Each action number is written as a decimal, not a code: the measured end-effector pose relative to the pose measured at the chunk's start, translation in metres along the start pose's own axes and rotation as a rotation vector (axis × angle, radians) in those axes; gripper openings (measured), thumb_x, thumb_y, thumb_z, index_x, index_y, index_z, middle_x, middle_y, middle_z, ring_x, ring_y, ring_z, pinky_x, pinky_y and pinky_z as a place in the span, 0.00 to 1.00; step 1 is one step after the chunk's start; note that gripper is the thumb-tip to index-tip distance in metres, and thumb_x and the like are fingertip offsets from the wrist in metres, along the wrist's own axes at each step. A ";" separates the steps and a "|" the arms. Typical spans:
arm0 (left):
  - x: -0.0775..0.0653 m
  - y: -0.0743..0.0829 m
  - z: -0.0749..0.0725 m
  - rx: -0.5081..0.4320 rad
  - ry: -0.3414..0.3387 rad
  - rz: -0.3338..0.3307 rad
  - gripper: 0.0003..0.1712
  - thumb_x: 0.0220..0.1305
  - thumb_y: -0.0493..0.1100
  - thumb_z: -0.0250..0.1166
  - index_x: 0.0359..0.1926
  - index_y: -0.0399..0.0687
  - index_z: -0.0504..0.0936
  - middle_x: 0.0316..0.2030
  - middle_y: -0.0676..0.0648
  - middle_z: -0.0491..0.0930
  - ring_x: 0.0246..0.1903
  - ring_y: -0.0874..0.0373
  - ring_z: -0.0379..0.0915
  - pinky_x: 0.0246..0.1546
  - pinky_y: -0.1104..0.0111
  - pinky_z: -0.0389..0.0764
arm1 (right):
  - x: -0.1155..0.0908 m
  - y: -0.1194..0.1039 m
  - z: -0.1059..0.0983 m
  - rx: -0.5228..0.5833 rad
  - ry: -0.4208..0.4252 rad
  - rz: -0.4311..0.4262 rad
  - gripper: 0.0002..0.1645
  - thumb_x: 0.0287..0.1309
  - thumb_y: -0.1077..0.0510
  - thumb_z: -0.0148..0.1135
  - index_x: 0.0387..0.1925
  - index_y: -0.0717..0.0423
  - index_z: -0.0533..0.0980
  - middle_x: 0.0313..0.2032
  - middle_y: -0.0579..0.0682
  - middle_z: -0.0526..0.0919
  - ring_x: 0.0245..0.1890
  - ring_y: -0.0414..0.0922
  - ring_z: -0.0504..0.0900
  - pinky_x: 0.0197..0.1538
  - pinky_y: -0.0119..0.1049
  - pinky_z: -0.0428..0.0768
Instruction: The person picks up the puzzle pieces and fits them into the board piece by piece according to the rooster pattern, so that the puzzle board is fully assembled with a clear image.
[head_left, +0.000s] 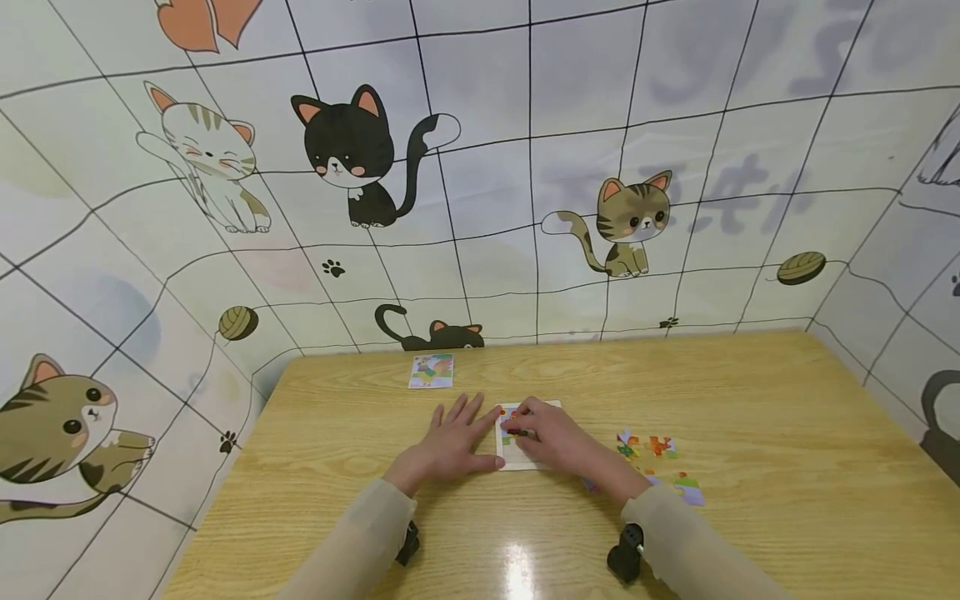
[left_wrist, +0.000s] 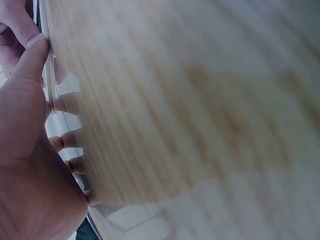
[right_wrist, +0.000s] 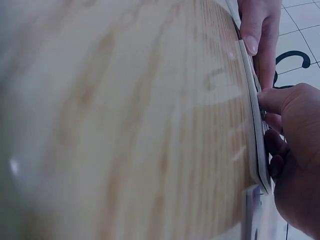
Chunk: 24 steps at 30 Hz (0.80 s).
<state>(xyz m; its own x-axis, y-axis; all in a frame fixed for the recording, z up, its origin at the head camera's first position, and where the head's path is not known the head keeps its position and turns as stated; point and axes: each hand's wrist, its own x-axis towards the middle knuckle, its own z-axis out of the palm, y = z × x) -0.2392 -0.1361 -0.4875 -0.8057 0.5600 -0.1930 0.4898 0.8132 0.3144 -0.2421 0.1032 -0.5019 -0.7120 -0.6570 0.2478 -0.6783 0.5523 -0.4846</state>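
A pale puzzle tray (head_left: 517, 457) lies on the table between both hands, with colourful puzzle pieces (head_left: 506, 427) at its upper left. My left hand (head_left: 450, 450) lies palm down with fingers spread, its thumb and index finger touching the tray's left edge. Over the tray, my right hand (head_left: 558, 437) has bent fingers and pinches a small puzzle piece, mostly covered by the fingertips. The right wrist view shows the right hand (right_wrist: 300, 150) low at the tray's edge (right_wrist: 252, 115). In the left wrist view, the left hand's thumb (left_wrist: 32, 60) rests against that rim.
Several loose puzzle pieces (head_left: 660, 446) lie right of the tray, some partly behind the right forearm. A square picture card (head_left: 431, 372) lies near the back edge of the wooden table (head_left: 315, 467). Walls with cat drawings (head_left: 495, 275) enclose the table's back and sides.
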 end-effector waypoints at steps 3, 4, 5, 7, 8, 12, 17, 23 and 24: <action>0.000 0.000 0.000 -0.006 0.000 -0.002 0.48 0.70 0.69 0.58 0.82 0.57 0.54 0.81 0.40 0.42 0.79 0.38 0.32 0.71 0.33 0.39 | 0.000 0.000 0.000 -0.012 -0.005 0.000 0.18 0.67 0.65 0.65 0.57 0.59 0.83 0.46 0.52 0.76 0.33 0.39 0.74 0.37 0.34 0.75; 0.000 0.000 0.000 -0.007 0.000 -0.002 0.48 0.70 0.70 0.58 0.82 0.57 0.54 0.81 0.40 0.42 0.79 0.38 0.31 0.71 0.33 0.39 | 0.001 -0.001 0.000 -0.023 -0.007 0.001 0.18 0.67 0.64 0.65 0.57 0.59 0.83 0.46 0.52 0.76 0.33 0.40 0.75 0.37 0.35 0.75; 0.000 0.001 0.000 -0.006 -0.001 -0.003 0.48 0.71 0.70 0.57 0.82 0.57 0.53 0.81 0.40 0.41 0.79 0.38 0.31 0.71 0.33 0.39 | 0.001 -0.002 0.000 -0.035 -0.010 0.004 0.18 0.67 0.64 0.65 0.57 0.59 0.83 0.46 0.52 0.77 0.34 0.40 0.75 0.37 0.35 0.76; 0.000 0.001 0.000 -0.003 -0.001 -0.004 0.48 0.70 0.70 0.57 0.82 0.58 0.53 0.81 0.40 0.41 0.79 0.38 0.31 0.71 0.33 0.39 | 0.002 -0.005 -0.001 -0.056 -0.021 0.011 0.18 0.67 0.63 0.66 0.57 0.58 0.83 0.47 0.52 0.77 0.34 0.41 0.77 0.38 0.37 0.77; -0.001 0.001 0.000 -0.001 -0.001 -0.004 0.48 0.70 0.70 0.57 0.82 0.58 0.53 0.81 0.40 0.42 0.79 0.38 0.31 0.71 0.33 0.39 | 0.002 -0.006 -0.001 -0.066 -0.024 0.010 0.18 0.67 0.62 0.66 0.57 0.58 0.83 0.47 0.52 0.77 0.35 0.42 0.77 0.38 0.37 0.77; -0.001 0.001 0.000 0.005 -0.003 -0.003 0.48 0.70 0.71 0.57 0.82 0.58 0.53 0.81 0.40 0.42 0.79 0.38 0.31 0.71 0.33 0.39 | 0.002 -0.008 -0.003 -0.073 -0.041 0.017 0.18 0.68 0.60 0.67 0.58 0.59 0.83 0.47 0.53 0.77 0.33 0.40 0.75 0.37 0.36 0.77; -0.001 0.000 0.000 0.013 0.000 -0.003 0.48 0.71 0.71 0.56 0.82 0.59 0.53 0.81 0.40 0.42 0.79 0.38 0.31 0.71 0.33 0.39 | 0.002 -0.006 -0.003 -0.076 -0.047 0.000 0.19 0.68 0.60 0.67 0.58 0.59 0.82 0.47 0.53 0.76 0.31 0.38 0.74 0.35 0.32 0.76; -0.001 0.000 0.000 0.017 0.000 0.001 0.48 0.71 0.70 0.57 0.82 0.58 0.53 0.81 0.40 0.42 0.79 0.38 0.32 0.71 0.33 0.39 | 0.003 -0.002 -0.004 -0.047 -0.071 0.002 0.20 0.69 0.59 0.66 0.59 0.61 0.82 0.48 0.54 0.77 0.33 0.38 0.76 0.37 0.34 0.78; 0.000 0.000 0.000 0.016 -0.002 0.001 0.48 0.71 0.70 0.57 0.82 0.58 0.53 0.81 0.40 0.42 0.79 0.38 0.32 0.71 0.33 0.39 | 0.003 -0.001 -0.005 -0.024 -0.076 0.007 0.20 0.69 0.59 0.66 0.59 0.61 0.82 0.48 0.54 0.77 0.33 0.38 0.76 0.37 0.34 0.78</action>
<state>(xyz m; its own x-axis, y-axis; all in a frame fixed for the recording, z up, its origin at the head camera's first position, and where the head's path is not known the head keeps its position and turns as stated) -0.2387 -0.1363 -0.4875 -0.8045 0.5613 -0.1942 0.4961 0.8148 0.2999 -0.2443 0.1036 -0.4966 -0.7018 -0.6894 0.1795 -0.6779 0.5688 -0.4658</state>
